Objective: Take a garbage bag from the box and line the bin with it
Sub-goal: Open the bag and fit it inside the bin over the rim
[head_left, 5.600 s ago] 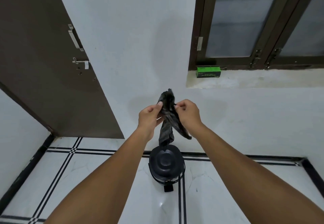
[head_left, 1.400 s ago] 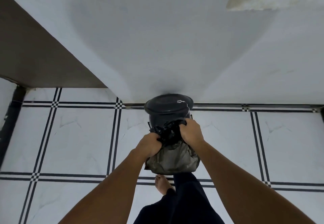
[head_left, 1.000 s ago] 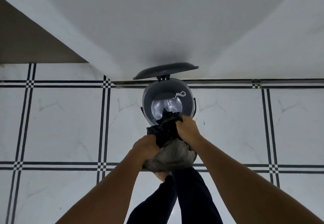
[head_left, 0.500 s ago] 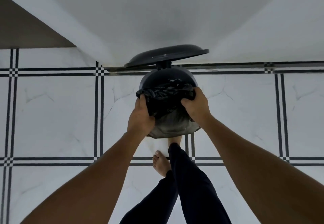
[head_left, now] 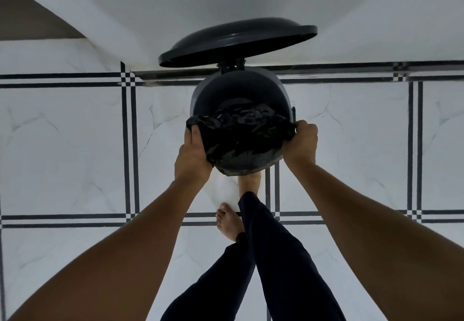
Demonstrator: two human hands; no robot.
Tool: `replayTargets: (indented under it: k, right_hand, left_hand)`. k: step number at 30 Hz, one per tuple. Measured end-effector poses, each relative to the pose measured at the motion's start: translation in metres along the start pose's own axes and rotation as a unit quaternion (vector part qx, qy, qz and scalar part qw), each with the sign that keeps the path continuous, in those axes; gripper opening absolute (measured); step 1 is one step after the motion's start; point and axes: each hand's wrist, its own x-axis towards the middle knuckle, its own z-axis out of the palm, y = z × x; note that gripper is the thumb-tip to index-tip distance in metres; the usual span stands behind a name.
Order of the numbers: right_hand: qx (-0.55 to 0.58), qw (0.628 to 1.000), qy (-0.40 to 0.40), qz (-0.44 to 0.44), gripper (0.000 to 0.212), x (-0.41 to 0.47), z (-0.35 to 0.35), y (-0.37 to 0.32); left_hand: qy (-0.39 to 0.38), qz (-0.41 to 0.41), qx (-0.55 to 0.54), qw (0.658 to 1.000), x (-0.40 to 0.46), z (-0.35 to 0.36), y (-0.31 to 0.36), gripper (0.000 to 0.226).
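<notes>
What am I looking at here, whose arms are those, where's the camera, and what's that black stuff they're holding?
There is no machine here. The camera sits on a person's head and looks down, so the two arms are their own. On the tiled floor by the wall stands a dark pedal bin with its lid raised; one bare foot reaches under the bin's front, probably on the pedal. The left hand and right hand each grip an edge of a crumpled black garbage bag, stretched between them across the near side of the bin's mouth. The far rim is still bare.
</notes>
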Motion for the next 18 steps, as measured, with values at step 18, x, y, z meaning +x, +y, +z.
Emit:
replayTargets:
  k: [18]
  right_hand:
    - [-0.021,0.990,-0.001,0.142,0.023,0.006,0.006,0.026]
  left_hand:
    - [-0.118,-0.111,0.138,0.977,-0.020,0.023,-0.031,0.091]
